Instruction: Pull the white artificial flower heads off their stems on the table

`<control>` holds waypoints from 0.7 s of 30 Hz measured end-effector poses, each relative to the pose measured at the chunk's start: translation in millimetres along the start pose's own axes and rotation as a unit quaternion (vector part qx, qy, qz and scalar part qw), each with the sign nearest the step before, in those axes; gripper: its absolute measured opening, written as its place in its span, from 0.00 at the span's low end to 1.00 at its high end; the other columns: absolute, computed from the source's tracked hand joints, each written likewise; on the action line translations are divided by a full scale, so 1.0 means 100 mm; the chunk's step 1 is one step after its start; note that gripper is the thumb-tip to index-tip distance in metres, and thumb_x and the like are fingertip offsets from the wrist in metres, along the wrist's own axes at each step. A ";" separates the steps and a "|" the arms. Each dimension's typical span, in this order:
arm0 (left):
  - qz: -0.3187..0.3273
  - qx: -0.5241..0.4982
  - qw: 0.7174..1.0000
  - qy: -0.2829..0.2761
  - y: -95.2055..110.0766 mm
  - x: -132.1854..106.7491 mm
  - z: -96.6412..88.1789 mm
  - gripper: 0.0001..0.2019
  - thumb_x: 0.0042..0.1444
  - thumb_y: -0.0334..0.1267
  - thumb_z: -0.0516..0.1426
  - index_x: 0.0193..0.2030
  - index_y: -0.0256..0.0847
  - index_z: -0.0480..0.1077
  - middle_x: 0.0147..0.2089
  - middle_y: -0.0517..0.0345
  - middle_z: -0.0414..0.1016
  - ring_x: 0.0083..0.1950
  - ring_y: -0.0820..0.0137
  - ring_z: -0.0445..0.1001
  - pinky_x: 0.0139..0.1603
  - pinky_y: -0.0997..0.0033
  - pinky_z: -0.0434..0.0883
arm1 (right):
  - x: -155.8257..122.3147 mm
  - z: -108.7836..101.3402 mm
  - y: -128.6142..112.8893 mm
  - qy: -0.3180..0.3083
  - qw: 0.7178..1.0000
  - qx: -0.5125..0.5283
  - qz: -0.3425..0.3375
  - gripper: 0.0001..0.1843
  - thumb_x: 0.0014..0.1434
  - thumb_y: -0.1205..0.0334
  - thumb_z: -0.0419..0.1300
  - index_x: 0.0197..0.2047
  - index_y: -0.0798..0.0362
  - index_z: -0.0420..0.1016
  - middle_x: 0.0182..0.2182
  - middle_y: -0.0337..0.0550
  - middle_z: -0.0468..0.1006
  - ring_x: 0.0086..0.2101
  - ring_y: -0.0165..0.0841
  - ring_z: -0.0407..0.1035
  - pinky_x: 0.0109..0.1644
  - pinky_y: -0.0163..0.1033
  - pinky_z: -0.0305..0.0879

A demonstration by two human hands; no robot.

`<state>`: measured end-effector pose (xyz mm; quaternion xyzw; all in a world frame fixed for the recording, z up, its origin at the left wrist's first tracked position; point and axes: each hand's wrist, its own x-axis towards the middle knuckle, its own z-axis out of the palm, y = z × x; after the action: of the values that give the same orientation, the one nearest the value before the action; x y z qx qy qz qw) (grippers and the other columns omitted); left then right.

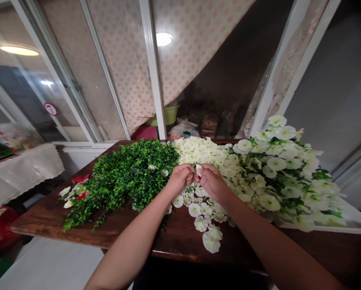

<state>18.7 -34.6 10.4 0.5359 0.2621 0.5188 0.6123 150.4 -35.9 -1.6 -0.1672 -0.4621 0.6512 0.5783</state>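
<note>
My left hand [182, 176] and my right hand [209, 181] meet over the middle of the table, fingers closed and nearly touching. Between the right thumb and fingers is a small white artificial flower [199, 169]. What the left fingers pinch is too small to make out. To the left spreads a heap of green artificial foliage [132, 173]. Behind my hands lies a pile of small white blossoms [201, 150]. Loose white flowers [201, 223] lie on the table below my right wrist.
A large bunch of white flowers with leaves [277, 173] fills the right side of the dark wooden table [56, 217]. Red and white flowers [77, 190] lie at the left. Behind stands a window with a white frame [151, 60] and a dotted curtain [122, 52].
</note>
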 end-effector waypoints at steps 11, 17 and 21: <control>-0.010 0.004 1.000 0.004 0.04 -0.01 0.02 0.09 0.48 0.37 0.56 0.21 0.39 0.60 0.14 0.68 0.56 0.16 0.80 0.53 0.20 0.76 0.47 | 0.00 -0.01 0.01 0.007 1.000 -0.007 0.003 0.09 0.50 0.63 0.64 0.24 0.52 0.67 0.19 0.34 0.66 0.24 0.29 0.63 0.31 0.37 0.58; -0.008 0.020 1.000 0.010 0.04 -0.02 0.02 0.11 0.48 0.38 0.56 0.20 0.39 0.59 0.14 0.67 0.57 0.16 0.79 0.54 0.20 0.76 0.47 | 0.00 0.01 0.00 0.012 1.000 -0.016 0.010 0.08 0.49 0.63 0.65 0.24 0.52 0.68 0.20 0.34 0.66 0.24 0.29 0.63 0.30 0.38 0.58; -0.013 0.000 1.000 0.010 0.04 -0.02 0.02 0.13 0.48 0.40 0.56 0.20 0.39 0.58 0.14 0.68 0.54 0.16 0.80 0.52 0.20 0.76 0.47 | 0.00 0.01 0.01 0.018 1.000 -0.002 0.006 0.09 0.50 0.63 0.64 0.24 0.51 0.67 0.20 0.34 0.67 0.24 0.29 0.63 0.31 0.38 0.58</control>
<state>18.6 -37.8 13.9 0.5275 0.2752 0.5159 0.6163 149.5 -36.2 -1.6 -0.1827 -0.4525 0.6501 0.5824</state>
